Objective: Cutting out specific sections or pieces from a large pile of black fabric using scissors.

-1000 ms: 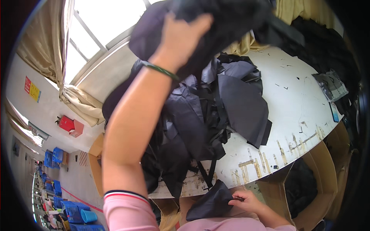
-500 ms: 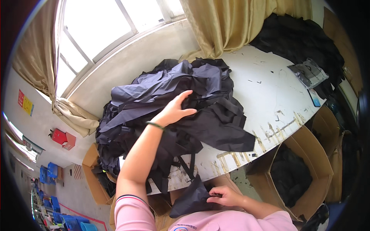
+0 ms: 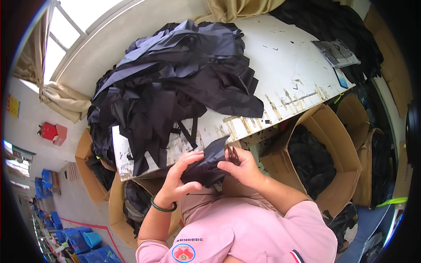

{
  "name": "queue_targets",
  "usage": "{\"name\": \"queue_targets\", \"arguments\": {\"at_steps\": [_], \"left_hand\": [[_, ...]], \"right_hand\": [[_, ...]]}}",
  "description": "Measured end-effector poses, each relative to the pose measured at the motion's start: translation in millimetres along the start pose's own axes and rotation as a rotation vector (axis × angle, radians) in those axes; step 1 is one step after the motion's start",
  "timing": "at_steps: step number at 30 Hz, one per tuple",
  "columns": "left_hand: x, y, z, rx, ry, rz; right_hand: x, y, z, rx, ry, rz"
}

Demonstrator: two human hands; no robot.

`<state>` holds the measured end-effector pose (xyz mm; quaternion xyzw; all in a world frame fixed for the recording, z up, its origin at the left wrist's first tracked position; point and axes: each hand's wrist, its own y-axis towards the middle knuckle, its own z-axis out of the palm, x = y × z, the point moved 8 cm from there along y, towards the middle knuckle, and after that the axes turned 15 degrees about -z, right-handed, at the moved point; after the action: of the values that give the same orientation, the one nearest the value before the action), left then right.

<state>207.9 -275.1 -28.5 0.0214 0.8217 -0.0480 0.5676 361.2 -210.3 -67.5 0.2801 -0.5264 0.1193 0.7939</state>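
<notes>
Below a pale curtain (image 3: pixel 237 9), white bench (image 3: pixel 272 52) with a worn, marked near edge. Right hand (image 3: pixel 245 167) closed on what look like small dark snips (image 3: pixel 233 154); left hand (image 3: pixel 175 179) with thumb and fingers apart at the left side of a dark cloth piece (image 3: pixel 209 165), just off the bench's near edge, between both hands. Cannot tell of any right-hand pinch on the cloth. Better to steady it from the left, fingertips away from the blades, its edge taut. Beyond, dark cloth pile (image 3: pixel 175 74) across the bench's left part, spilling over its left edge: mind snagging. More room toward the right end, short of the clear bag (image 3: pixel 337 53); open carton (image 3: pixel 274 168) below the near edge, near the right hand.
</notes>
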Motion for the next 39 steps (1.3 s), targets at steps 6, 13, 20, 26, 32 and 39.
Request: {"name": "queue_targets", "arguments": {"at_steps": [6,13,20,26,32,39], "left_hand": [[-33,-45,-10,-0.365,0.500,0.155],[5,-59,-8,-0.137,0.169,0.071],[22,-57,-14,-0.063,0.116,-0.072],[11,-53,-13,0.033,0.181,-0.035],[36,-58,-34,0.002,0.080,-0.020],[95,-43,32,0.139,-0.971,-0.523]], "right_hand": [[0,-19,40,0.109,0.057,0.034],[-11,-35,51,0.129,-0.020,0.033],[38,-10,58,0.290,-0.472,-0.279],[9,-11,70,0.620,-0.536,-0.158],[14,-9,55,0.481,-0.167,-0.108],[19,-18,87,0.585,0.009,-0.230]]}}
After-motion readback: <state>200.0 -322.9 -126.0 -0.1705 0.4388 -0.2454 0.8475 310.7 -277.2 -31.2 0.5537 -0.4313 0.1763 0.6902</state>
